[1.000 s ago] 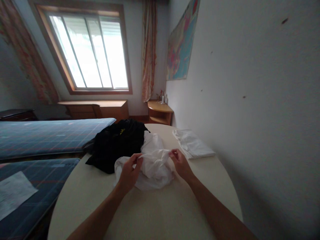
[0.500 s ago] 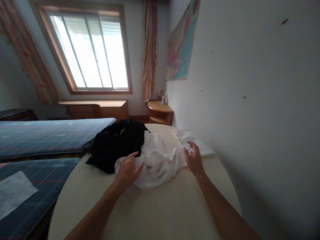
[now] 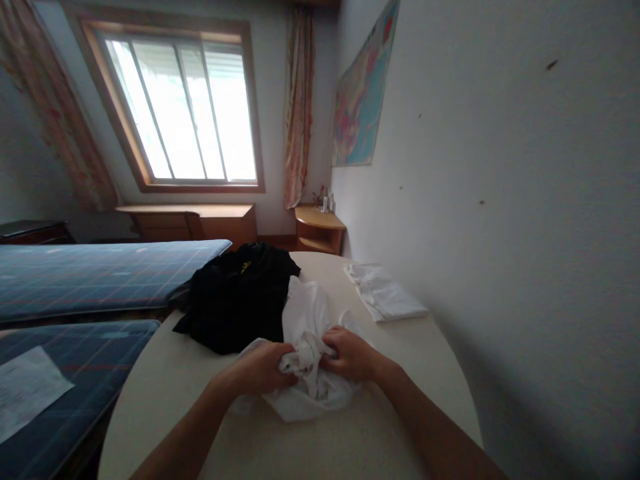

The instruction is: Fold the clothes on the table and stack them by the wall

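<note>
Bedroom-type living space: window (image 3: 180, 110) at 11 o'clock, curtain (image 3: 299, 110) at 12, plaid mattresses (image 3: 100, 277) at 9.

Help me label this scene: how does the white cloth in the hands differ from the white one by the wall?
The bunched cloth is crumpled; the folded cloth lies flat. The left hand and right hand grip the bunched cloth; neither touches the folded cloth. Both cloths are white and on the round table.

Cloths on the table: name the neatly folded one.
The flat white cloth beside the wall; the black cloth and the middle white cloth are rumpled.
</note>
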The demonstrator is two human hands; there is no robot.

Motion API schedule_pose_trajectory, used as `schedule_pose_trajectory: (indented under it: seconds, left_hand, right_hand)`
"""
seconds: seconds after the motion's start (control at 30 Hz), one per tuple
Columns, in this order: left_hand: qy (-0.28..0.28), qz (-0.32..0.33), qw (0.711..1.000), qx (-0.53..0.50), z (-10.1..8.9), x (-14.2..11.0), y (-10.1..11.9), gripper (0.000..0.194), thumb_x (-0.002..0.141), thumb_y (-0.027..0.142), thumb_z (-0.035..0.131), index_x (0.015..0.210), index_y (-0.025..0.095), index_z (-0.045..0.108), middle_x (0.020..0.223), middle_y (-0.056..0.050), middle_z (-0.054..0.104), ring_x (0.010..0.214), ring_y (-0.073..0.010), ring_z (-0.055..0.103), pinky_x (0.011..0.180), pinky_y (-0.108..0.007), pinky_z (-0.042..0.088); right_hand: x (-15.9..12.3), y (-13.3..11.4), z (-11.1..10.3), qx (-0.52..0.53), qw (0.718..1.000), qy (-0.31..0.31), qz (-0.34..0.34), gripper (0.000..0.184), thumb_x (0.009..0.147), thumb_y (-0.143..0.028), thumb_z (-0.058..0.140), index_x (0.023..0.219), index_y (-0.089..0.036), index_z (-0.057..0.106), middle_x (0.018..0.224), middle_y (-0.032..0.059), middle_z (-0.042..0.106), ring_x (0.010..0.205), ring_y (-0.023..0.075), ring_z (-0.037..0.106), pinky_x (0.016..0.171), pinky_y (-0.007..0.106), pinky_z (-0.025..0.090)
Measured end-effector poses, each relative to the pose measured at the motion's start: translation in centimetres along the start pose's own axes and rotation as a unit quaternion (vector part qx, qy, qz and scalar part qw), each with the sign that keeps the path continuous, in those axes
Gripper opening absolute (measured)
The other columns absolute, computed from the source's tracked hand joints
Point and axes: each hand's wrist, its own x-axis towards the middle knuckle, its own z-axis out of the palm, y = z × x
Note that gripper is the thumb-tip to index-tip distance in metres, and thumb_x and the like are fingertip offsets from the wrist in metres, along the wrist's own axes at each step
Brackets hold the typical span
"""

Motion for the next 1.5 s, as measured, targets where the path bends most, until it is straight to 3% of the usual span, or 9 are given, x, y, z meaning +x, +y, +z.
schedule_pose_trajectory:
  seconds: [0.17,0.27,0.43,0.63,0.83,1.03,1.2,1.37,1.5]
  left_hand:
    - [-0.255,0.056,0.962,-0.077,-1.8,-2.1,3.8,0.029,0.074,0.029,0.07,0.102,0.031,0.077,0.083,0.003,0.076,0.067,-0.0173,0.067,0.055,-0.02,0.043]
    - [-0.263,0.06,0.959,-0.08,-3.3,-2.7,5.1,0.025,0.077,0.039,0.07,0.097,0.028,0.079,0.073,0.003,0.074,0.061,-0.0163,0.063,0.051,-0.02,0.041]
    - [0.004,0.041,0.992,-0.122,-6.3,0.0,3.7,0.032,0.08,0.048,0.065,0.093,0.021,0.077,0.077,0.0,0.073,0.067,-0.0174,0.064,0.059,-0.022,0.046]
    - [0.335,0.013,0.939,-0.077,-7.6,5.6,1.6,0.039,0.085,0.04,0.057,0.115,0.017,0.066,0.11,-0.01,0.069,0.089,-0.0219,0.066,0.079,-0.032,0.052]
    - [0.215,-0.051,0.973,0.073,-1.2,4.0,1.9,0.029,0.086,0.041,0.059,0.106,0.022,0.064,0.099,-0.006,0.068,0.084,-0.022,0.066,0.075,-0.031,0.048]
    - [0.137,-0.005,0.987,0.09,3.7,2.2,1.0,0.032,0.086,0.037,0.06,0.115,0.024,0.065,0.111,-0.009,0.069,0.095,-0.027,0.067,0.079,-0.034,0.047]
    - [0.149,0.002,0.986,0.078,2.1,2.8,0.5,0.026,0.094,0.027,0.044,0.092,0.023,0.07,0.088,-0.006,0.072,0.081,-0.0221,0.067,0.071,-0.03,0.045]
    - [0.1,0.052,0.993,0.047,1.0,3.1,1.0,0.036,0.089,0.029,0.054,0.124,0.032,0.063,0.093,-0.002,0.074,0.08,-0.0207,0.067,0.072,-0.029,0.045]
    - [0.097,0.06,0.993,0.04,2.1,3.7,1.6,0.02,0.086,0.028,0.059,0.099,0.031,0.074,0.093,-0.003,0.075,0.082,-0.0224,0.069,0.074,-0.03,0.046]
  right_hand:
    - [-3.2,-3.0,-2.0,0.146,0.957,-0.25,0.012,0.017,0.082,-0.031,0.063,0.075,-0.017,0.068,0.065,-0.0051,0.055,0.062,0.0113,0.05,0.059,0.019,0.039]
    - [-5.3,-4.1,-3.9,0.225,0.92,-0.316,0.05,0.023,0.085,-0.037,0.061,0.079,-0.016,0.068,0.065,-0.0056,0.052,0.059,0.0094,0.045,0.055,0.018,0.036]
    - [-5.3,-2.0,-7.8,0.29,0.942,-0.028,0.167,0.045,0.087,-0.058,0.055,0.094,-0.015,0.068,0.081,0.0028,0.065,0.069,0.0153,0.055,0.061,0.023,0.045]
    - [-0.3,3.7,-9.7,0.227,0.908,0.301,0.183,0.046,0.086,-0.053,0.054,0.115,-0.019,0.062,0.101,0.008,0.07,0.089,0.0226,0.064,0.078,0.034,0.053]
    - [-0.7,7.0,-4.3,0.043,0.952,0.233,0.191,0.063,0.078,-0.034,0.064,0.136,-0.015,0.05,0.134,0.0181,0.058,0.125,0.0289,0.055,0.106,0.047,0.04]
    - [-4.2,5.5,-1.1,-0.036,0.99,0.09,0.103,0.037,0.076,-0.03,0.07,0.112,-0.025,0.069,0.127,0.01,0.065,0.119,0.0279,0.058,0.104,0.043,0.042]
    - [-3.9,4.3,-3.0,-0.047,0.983,0.088,0.154,0.014,0.085,-0.024,0.058,0.088,-0.024,0.072,0.087,0.0043,0.073,0.082,0.0213,0.068,0.077,0.031,0.048]
    - [-1.5,2.8,-6.9,-0.057,0.976,0.161,0.137,0.02,0.088,-0.027,0.053,0.094,-0.022,0.072,0.089,0.005,0.073,0.081,0.0209,0.067,0.076,0.031,0.047]
    - [0.0,1.6,-8.8,-0.126,0.965,0.194,0.124,0.019,0.089,-0.029,0.054,0.094,-0.022,0.072,0.09,0.0057,0.072,0.082,0.0202,0.065,0.078,0.03,0.046]
